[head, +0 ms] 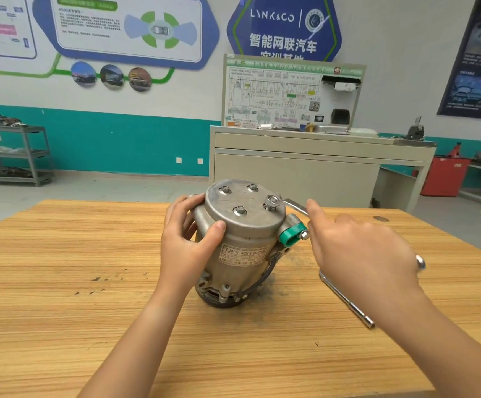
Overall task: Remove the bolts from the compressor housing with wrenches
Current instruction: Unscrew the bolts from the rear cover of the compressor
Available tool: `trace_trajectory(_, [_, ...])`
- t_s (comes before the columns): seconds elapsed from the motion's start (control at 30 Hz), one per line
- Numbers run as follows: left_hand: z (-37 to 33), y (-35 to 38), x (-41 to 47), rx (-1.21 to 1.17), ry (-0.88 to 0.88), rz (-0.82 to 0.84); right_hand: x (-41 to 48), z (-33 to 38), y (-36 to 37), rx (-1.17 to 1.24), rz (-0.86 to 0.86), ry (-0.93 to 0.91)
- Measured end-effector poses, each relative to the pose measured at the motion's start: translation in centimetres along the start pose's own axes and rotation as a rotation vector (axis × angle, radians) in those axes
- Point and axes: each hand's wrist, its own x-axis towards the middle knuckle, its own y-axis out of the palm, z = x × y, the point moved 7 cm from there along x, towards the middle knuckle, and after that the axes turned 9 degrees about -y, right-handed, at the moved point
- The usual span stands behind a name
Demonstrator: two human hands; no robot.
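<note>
The grey compressor housing point(242, 248) stands upright on the wooden table point(90, 254). Its round top cover carries several bolts, among them a front one point(239, 210) and two rear ones point(225, 190) point(252, 187). The ring end of a silver wrench point(289, 203) sits over the right bolt point(269, 206). My right hand point(362, 254) grips the wrench's handle, which runs under the palm; its far end pokes out at the right. My left hand point(187, 242) grips the housing's left side, thumb on the front.
A long silver socket bar point(348, 300) lies on the table just right of the compressor, partly under my right hand. A green cap point(291, 237) covers a side port. Beyond the table stand a beige training bench point(305, 168) and a grey shelf cart point(18, 153).
</note>
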Motion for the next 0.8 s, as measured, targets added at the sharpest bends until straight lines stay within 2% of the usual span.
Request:
trace_trajectory(0.1, [0.1, -0.2, 0.2, -0.018, -0.007, 0.031, 0.3, -1.7, 1.4, 0.044, -0.418, -0.081])
trace_trajectory(0.17, [0.0, -0.2, 0.7, -0.010, -0.017, 0.068, 1.7, -2.6, 3.1, 0.166, -0.559, -0.163])
trace_trajectory(0.23, [-0.1, 0.0, 1.2, 0.009, -0.037, 0.101, 4.3, -3.0, 4.3, 0.278, -0.603, -0.214])
trace_trajectory(0.3, [-0.2, 0.2, 1.6, 0.024, -0.035, 0.117, 7.8, -2.2, 4.9, 0.310, -0.577, -0.249])
trace_trajectory(0.47, [-0.4, 0.4, 1.7, 0.029, -0.028, 0.123, 12.5, 1.6, 3.8, 0.392, -0.583, -0.469])
trace_trajectory(0.53, [-0.2, 0.2, 1.6, 0.022, -0.038, 0.121, 12.0, 1.0, 3.6, 0.385, -0.635, -0.414])
trace_trajectory(0.6, [0.0, -0.2, 1.6, 0.015, -0.045, 0.114, 11.1, -1.4, 4.0, 0.544, -0.669, -0.149])
trace_trajectory(0.67, [0.2, -0.3, 1.3, 0.012, -0.048, 0.106, 9.1, -3.7, 4.6, 0.849, -0.627, 0.180])
trace_trajectory(0.7, [0.2, -0.3, 1.0, 0.010, -0.041, 0.093, 7.8, -4.0, 4.4, 0.927, -0.620, 0.238])
trace_trajectory(0.73, [0.1, -0.4, 0.7, 0.007, -0.033, 0.073, 6.3, -3.8, 3.8, 0.907, -0.612, 0.223])
trace_trajectory(0.8, [0.0, -0.3, 0.1, -0.001, -0.021, 0.026, 3.4, -2.1, 2.0, 0.684, -0.518, 0.063])
